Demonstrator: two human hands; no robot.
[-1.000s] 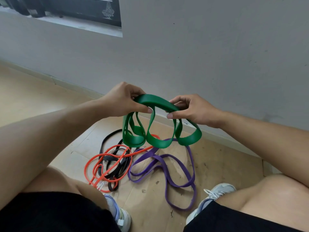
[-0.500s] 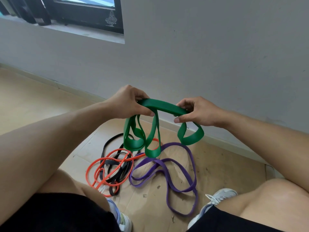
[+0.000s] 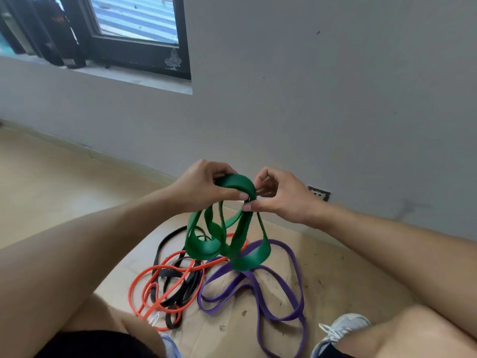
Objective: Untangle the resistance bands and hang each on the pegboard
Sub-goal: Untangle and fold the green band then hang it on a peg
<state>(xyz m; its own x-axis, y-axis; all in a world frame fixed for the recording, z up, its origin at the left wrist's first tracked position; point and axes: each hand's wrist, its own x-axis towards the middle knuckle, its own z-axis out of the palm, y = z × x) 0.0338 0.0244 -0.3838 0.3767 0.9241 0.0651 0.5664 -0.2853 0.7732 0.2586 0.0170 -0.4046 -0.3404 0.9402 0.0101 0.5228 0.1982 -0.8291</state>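
A wide green resistance band (image 3: 206, 248) hangs in several loops above the floor. My left hand (image 3: 204, 188) grips its top fold, thumb on the near side. Close beside it, my right hand (image 3: 281, 193) pinches the same fold between thumb and fingers. Below them, on a sheet of cardboard (image 3: 232, 324), lies a purple band (image 3: 281, 316) in loose loops. Left of it, an orange band (image 3: 144, 282) and a black band (image 3: 178, 298) lie tangled together. No pegboard is in view.
A grey wall (image 3: 322, 99) rises just beyond the bands, with a wall socket (image 3: 319, 193) low down near my right hand. A dark-framed window (image 3: 134, 34) is at the upper left. My knees and white shoes (image 3: 340, 332) flank the cardboard.
My hands have come close together at the top of the green band, bunching its top fold. The hanging loops now swing nearer one another. The view has tilted up toward the window.
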